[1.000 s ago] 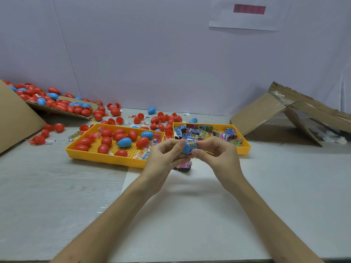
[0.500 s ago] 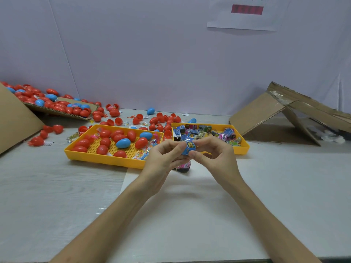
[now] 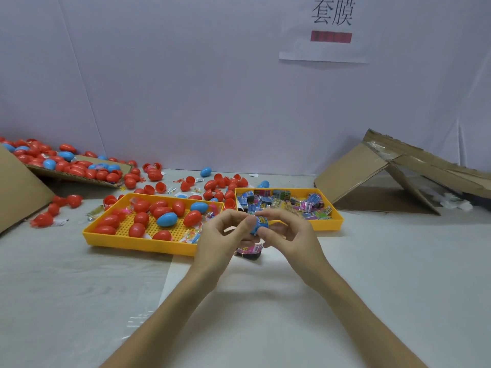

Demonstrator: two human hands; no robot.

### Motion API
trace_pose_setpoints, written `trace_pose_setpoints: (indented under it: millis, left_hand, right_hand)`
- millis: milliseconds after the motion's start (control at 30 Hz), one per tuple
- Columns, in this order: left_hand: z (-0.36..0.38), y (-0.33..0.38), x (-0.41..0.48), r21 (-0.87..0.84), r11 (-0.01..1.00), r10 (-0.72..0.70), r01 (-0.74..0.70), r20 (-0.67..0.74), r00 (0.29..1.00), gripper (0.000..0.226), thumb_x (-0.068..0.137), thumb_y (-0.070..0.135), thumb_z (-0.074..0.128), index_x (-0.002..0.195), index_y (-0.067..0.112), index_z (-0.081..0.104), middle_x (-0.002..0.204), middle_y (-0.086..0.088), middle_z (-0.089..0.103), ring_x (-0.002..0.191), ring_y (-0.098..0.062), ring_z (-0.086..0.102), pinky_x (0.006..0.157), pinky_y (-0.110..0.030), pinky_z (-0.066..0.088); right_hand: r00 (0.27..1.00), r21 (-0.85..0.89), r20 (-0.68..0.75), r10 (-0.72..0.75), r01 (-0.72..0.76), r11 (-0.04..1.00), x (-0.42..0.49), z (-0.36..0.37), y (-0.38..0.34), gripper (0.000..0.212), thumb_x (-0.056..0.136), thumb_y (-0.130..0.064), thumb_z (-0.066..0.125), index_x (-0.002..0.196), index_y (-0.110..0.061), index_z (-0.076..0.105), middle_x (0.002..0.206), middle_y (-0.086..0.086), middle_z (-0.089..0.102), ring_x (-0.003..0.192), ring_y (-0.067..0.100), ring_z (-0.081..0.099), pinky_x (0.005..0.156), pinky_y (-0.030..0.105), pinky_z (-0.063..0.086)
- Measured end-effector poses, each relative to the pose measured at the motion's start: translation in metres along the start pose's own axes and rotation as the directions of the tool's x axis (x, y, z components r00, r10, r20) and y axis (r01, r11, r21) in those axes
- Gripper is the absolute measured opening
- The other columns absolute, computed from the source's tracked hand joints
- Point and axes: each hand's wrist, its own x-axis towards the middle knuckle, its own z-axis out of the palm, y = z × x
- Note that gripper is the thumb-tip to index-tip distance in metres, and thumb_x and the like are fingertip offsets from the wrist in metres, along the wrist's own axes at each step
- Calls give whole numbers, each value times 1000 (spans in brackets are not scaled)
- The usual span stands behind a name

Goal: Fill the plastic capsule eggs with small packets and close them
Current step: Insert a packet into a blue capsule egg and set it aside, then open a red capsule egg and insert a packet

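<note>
Left hand [image 3: 220, 240] loosened; right hand [image 3: 289, 235] pinches rounded blue plastic egg [image 3: 259, 224].

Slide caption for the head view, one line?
Left hand and right hand pinch a blue capsule egg and packet before the egg tray and packet tray.

Glossy plastic eggs [image 3: 166, 219], perforated tray [image 3: 138, 241]

A blue capsule egg [image 3: 254, 229], with a printed packet [image 3: 263, 221] showing at its top, is pinched between the left grip [image 3: 220, 235] and the right grip [image 3: 287, 235] above the worktop [image 3: 79, 288]. A second packet [image 3: 251, 251] is seen lying at six o'clock, just beneath. From the grips, an egg tray [image 3: 132, 241] is placed at ten o'clock, a packet tray [image 3: 329, 224] at one o'clock, and folded cardboard [image 3: 353, 171] at two o'clock.
</note>
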Motion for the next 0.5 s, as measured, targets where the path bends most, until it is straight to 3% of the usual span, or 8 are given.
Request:
trace_pose_setpoints:
  millis: [67, 133, 167, 233, 300, 400, 500]
  left_hand:
    - [-3, -3, 2, 242, 959, 152, -145, -10, 988, 30, 87, 48, 65, 115, 36, 66, 92, 14, 75, 88, -5, 72, 68, -16, 57]
    - [-11, -8, 5, 546, 784, 298, -295, 86, 951, 39, 94, 39, 65, 133, 40, 56, 107, 24, 70, 102, 3, 65, 82, -13, 53]
    - [-14, -10, 6, 661, 667, 300, -344, 184, 936, 42, 96, 32, 67, 136, 39, 56, 116, 23, 68, 110, 3, 61, 89, -13, 49]
    - [-20, -15, 9, 795, 458, 143, -397, 375, 916, 44, 95, 25, 66, 137, 38, 57, 131, 17, 63, 122, -6, 56, 97, -21, 44]
    - [-21, -19, 10, 860, 319, -22, -399, 427, 904, 53, 94, 21, 62, 142, 41, 51, 139, 16, 58, 127, -11, 52, 99, -28, 44]
    - [-23, -20, 13, 886, 333, -68, -323, 365, 929, 59, 95, 15, 59, 144, 46, 46, 142, 15, 57, 128, -13, 52, 101, -31, 47]
    - [-22, -22, 14, 905, 280, -84, -320, 355, 931, 61, 95, 14, 59, 145, 46, 44, 141, 12, 58, 127, -17, 53, 98, -32, 48]
  right_hand:
    - [993, 108, -98, 64, -53, 993, 3, -3, -2, 23, 86, -16, 76, 106, -28, 74, 107, 1, 73, 91, 22, 74, 71, 26, 58]
    - [951, 311, -233, 203, -125, 942, 7, -12, -1, 23, 87, -7, 73, 108, -19, 72, 109, 11, 71, 93, 26, 74, 72, 25, 58]
    - [918, 421, -274, 288, -155, 894, 10, -18, -1, 24, 88, -2, 70, 109, -13, 69, 109, 14, 70, 94, 27, 74, 72, 25, 58]
    - [848, 578, -287, 445, -217, 787, 15, -30, 0, 22, 89, 2, 67, 109, -7, 63, 105, 15, 72, 93, 27, 75, 70, 26, 59]
    - [799, 654, -204, 565, -318, 686, 23, -40, -2, 19, 91, -2, 68, 109, -4, 63, 98, 15, 75, 88, 26, 76, 67, 27, 61]
    - [781, 616, -46, 623, -468, 633, 48, -63, -19, 19, 95, -13, 64, 111, -2, 66, 90, 14, 76, 78, 19, 76, 62, 24, 60]
    - [826, 746, -180, 534, -239, 622, 86, -113, -48, 23, 101, -17, 53, 116, -4, 63, 97, 12, 71, 80, 19, 72, 68, 25, 58]
